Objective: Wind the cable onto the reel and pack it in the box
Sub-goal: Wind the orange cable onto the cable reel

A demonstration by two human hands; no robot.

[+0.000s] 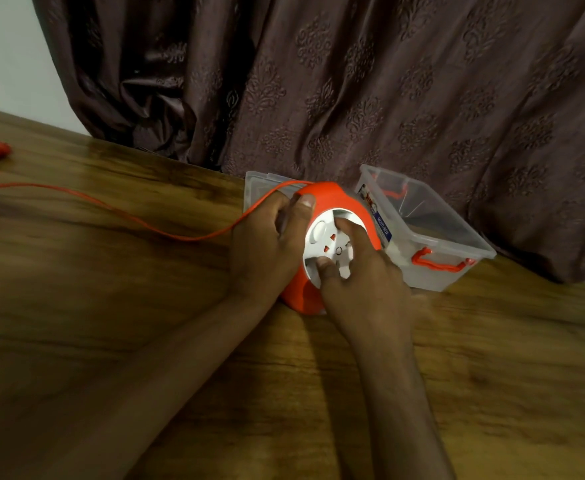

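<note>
Winding under way, not complete. Left hand (267,237) grips reel (332,244) at centre table; right hand (357,271) fingers curl into its white hub. Cable (118,211) trails far left (much unwound). Box (433,233) open at right; 1 step, packing, remains.

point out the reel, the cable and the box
reel (332,202), head view, orange top shell
cable (118,213), head view, slack stretch on the table
box (457,237), head view, clear right wall

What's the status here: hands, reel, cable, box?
Left hand grips orange reel; right hand fingers curled into white hub. Cable mostly unwound, trailing left across table. Clear box open behind reel; path unobstructed.
</note>
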